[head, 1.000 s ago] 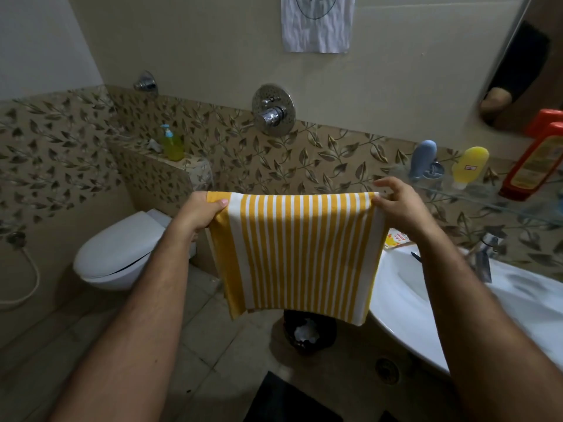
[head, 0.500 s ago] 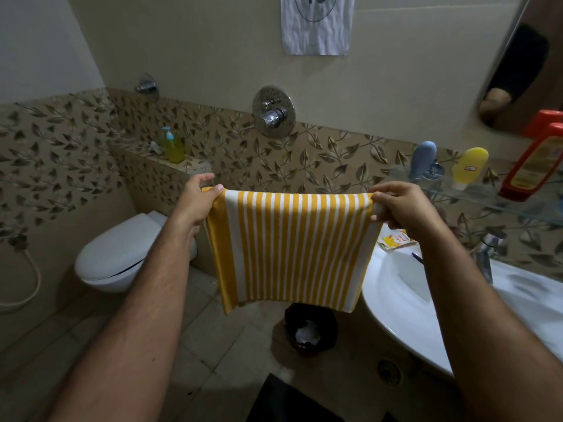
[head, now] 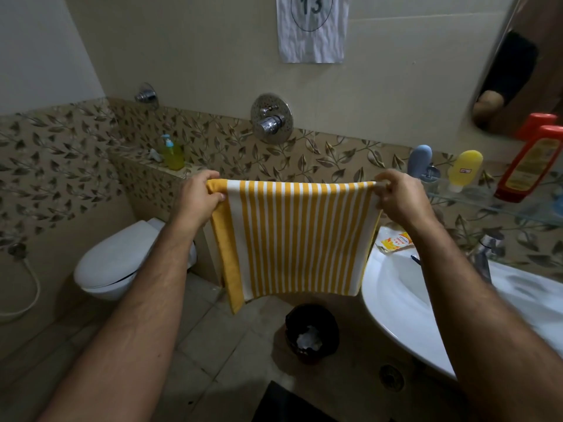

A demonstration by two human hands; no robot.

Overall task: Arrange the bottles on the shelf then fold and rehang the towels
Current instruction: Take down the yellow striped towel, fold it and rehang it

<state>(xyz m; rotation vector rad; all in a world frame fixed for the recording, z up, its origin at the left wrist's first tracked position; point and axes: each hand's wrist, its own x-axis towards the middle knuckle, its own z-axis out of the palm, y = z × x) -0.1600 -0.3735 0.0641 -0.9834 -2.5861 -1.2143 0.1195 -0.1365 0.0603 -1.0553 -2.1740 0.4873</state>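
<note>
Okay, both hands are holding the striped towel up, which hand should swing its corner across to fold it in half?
Probably the left hand. Its side of the towel hangs over open floor, while the right hand is crowded by the sink and glass shelf, so it can simply hold steady.

The towel is soft woven cloth, matt, in yellow and white stripes. The sink and the toilet look like glossy white ceramic. The wall valve and the tap are polished chrome metal, mirror-bright. The shelf is clear glass; on it stand smooth plastic bottles: blue-grey, yellow and glossy red. The numbered sheet on the wall is crinkled paper. The wall tiles carry a leaf pattern with a slight sheen.
</note>
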